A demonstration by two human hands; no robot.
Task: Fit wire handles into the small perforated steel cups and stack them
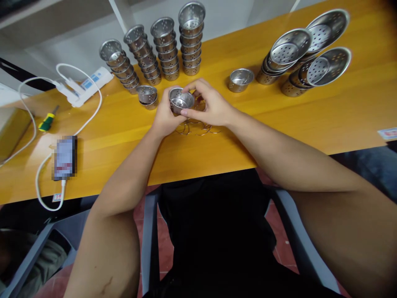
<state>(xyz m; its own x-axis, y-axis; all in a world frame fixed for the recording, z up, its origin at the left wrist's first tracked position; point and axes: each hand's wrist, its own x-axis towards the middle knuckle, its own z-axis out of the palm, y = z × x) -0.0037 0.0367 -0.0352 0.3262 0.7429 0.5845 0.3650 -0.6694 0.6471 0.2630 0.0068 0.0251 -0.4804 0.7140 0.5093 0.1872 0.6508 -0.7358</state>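
Orange table (279, 124): left hand (164, 118) and right hand (211, 105) both closed around one perforated cup (180, 99), held just above the surface, fingers curled on its rim and wall. Wire rings (198, 126) lie right under the fingers. Cup stacks (167, 49) stand beyond the fingertips, loose cup (240, 79) past the right fingers, phone (65, 157) well left.

Silver perforated cup (180, 99) over orange table (279, 120).
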